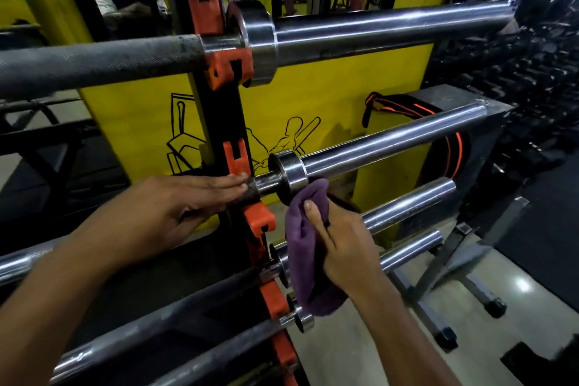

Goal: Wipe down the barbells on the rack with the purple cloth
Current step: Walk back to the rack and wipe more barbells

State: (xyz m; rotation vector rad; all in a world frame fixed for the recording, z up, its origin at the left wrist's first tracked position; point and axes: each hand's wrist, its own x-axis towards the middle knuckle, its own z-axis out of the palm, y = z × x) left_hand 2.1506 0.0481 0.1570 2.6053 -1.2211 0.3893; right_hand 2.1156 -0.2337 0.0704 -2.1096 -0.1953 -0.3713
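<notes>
Several steel barbells lie across a black rack (pixel 219 122) with orange hooks (pixel 233 67). The top barbell (pixel 391 26) runs across the upper view. The second barbell (pixel 391 141) has a chrome collar (pixel 289 172) just right of the rack post. My left hand (pixel 175 204) lies flat with straight fingers on that bar's knurled shaft beside the collar. My right hand (pixel 341 241) grips the purple cloth (pixel 305 247), whose top edge touches the underside of the collar. The cloth hangs down over the two lower barbell sleeves (pixel 410 204).
A yellow wall panel (pixel 329 94) with black line drawings stands behind the rack. A black and orange strap (pixel 407 110) hangs at the panel's right. Dumbbells (pixel 507 66) fill a rack at far right. A grey metal stand (pixel 463 263) sits on the floor at lower right.
</notes>
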